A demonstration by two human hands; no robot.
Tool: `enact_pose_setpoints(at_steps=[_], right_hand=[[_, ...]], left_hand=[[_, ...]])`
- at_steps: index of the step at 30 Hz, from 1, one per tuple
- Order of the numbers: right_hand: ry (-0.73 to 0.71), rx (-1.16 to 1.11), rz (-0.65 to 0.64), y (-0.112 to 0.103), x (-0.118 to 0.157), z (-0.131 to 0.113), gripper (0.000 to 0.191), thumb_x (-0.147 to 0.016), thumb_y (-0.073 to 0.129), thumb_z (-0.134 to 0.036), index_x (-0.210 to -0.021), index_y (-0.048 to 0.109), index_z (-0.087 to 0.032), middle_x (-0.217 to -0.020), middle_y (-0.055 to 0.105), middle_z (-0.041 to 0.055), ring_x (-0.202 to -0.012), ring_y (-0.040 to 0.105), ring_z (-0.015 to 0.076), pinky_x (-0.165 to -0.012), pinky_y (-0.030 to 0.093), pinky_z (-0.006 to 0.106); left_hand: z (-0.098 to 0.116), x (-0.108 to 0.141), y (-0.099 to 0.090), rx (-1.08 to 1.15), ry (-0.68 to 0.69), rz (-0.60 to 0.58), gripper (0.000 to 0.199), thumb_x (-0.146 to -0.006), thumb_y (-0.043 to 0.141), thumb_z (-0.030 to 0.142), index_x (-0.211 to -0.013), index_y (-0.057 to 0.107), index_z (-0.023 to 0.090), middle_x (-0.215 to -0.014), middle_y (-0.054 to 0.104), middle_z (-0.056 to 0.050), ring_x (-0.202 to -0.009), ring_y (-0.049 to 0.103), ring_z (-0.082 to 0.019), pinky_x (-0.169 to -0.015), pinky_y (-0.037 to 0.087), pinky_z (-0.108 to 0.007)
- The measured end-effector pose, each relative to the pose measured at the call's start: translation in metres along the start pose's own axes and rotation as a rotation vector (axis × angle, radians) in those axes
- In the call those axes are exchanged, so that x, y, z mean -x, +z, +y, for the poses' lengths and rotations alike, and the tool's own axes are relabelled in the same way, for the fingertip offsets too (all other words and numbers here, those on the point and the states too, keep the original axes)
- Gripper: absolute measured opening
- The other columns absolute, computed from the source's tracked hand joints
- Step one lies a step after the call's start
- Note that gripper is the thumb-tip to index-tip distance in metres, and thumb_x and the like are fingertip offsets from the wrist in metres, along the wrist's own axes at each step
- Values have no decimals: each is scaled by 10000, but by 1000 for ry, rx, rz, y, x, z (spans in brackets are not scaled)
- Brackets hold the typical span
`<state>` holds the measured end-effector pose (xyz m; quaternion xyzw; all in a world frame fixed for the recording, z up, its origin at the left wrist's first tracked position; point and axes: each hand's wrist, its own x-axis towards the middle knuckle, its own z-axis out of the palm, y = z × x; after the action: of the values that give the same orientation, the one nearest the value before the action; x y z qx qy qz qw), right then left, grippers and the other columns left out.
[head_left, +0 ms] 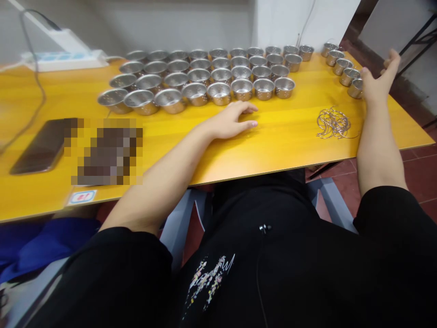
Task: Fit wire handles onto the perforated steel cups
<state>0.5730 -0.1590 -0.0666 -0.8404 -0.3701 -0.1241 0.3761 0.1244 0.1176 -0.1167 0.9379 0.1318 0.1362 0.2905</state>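
Note:
My left hand point(235, 120) rests on the yellow table point(273, 136) with its fingers apart and nothing in it. Just beyond it stand rows of small perforated metal cups point(219, 93). My right hand point(381, 79) is raised near the table's right edge, fingers spread, holding nothing. Beside it runs a line of several more cups point(349, 77), the nearest partly hidden behind the hand. A loose tangle of thin metal wire rings point(333, 123) lies on the table between my two hands, closer to the right forearm.
A dark phone point(43, 146) and a pixelated dark object point(109, 152) lie at the left. A white power strip point(64, 60) with a cable sits at the back left. A wall stands behind the cups. Blue clothing point(51, 241) of another person shows at lower left.

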Motion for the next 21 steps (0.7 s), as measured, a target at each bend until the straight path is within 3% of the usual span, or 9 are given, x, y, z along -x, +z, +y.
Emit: enact_pose_setpoints(at_steps=[3,7,9,11,12,13,15,17,21], right_hand=[[21,-103,262,21,-36,13,937,-1124,696,47,-1998,360,64,-2103,401,305,-1872,501,247,-1550,367,359],[-237,-80,172,50,-50,-2,940,-1160,748,-112,-2031,394,-127,-2130,414,193,-1881,508,225,-1516,500,433],[-418,-115,247,66,-41,-23,890,-1039,779,-39,-1902,562,-61,-1960,625,275,-1823,588,259,-1552,484,442],[-613,-168,19,86,-27,-46,846,-1023,936,-179,-1840,717,-162,-1928,696,216,-1844,574,362,-1642,366,539],[-653,-184,-131,96,-20,-56,836,-1065,967,-306,-1868,735,-297,-2042,610,100,-1919,485,403,-1664,319,622],[-673,-183,-275,105,-15,-65,874,-1020,1000,-375,-1856,746,-389,-2067,583,17,-1950,452,438,-1652,319,734],[-616,-164,-468,118,-6,-77,727,-939,1067,-493,-1633,858,-546,-1899,757,-60,-1860,557,452,-1584,412,831],[-575,-164,-556,122,-3,-81,578,-892,1081,-519,-1446,913,-513,-1693,890,-34,-1720,665,461,-1539,468,852],[-512,-159,-517,107,-7,-72,279,-875,1053,-428,-1116,911,-427,-1388,973,17,-1559,729,471,-1495,536,805]], left_hand=[[1,0,0,-7,-3,-1,933,-1039,721,814,-1733,748,191,-1813,761,-248,-1684,732,-487,-1526,538,-733],[1,0,-1,-21,2,-6,975,-1035,713,829,-1746,745,162,-1796,764,-266,-1680,731,-500,-1521,537,-742],[0,-1,0,-25,13,1,983,-1033,712,841,-1737,751,156,-1784,771,-270,-1680,732,-502,-1521,537,-739],[-2,-1,0,-28,14,10,955,-1032,717,840,-1719,762,179,-1774,785,-257,-1681,734,-497,-1518,541,-736],[-3,-2,0,-29,10,9,942,-1032,721,839,-1713,766,190,-1770,792,-252,-1679,736,-495,-1516,544,-739],[-4,-2,0,-32,6,7,934,-1033,723,838,-1708,771,193,-1770,794,-254,-1675,739,-497,-1513,546,-744],[-6,-3,0,-35,5,1,938,-1032,735,834,-1708,777,186,-1776,789,-263,-1671,741,-506,-1510,547,-755],[-7,-3,0,-36,7,2,919,-1030,752,816,-1708,783,197,-1777,791,-254,-1670,740,-504,-1508,548,-756],[-9,-3,1,-34,5,11,846,-1026,786,776,-1686,800,247,-1753,811,-221,-1661,747,-480,-1498,557,-743]])
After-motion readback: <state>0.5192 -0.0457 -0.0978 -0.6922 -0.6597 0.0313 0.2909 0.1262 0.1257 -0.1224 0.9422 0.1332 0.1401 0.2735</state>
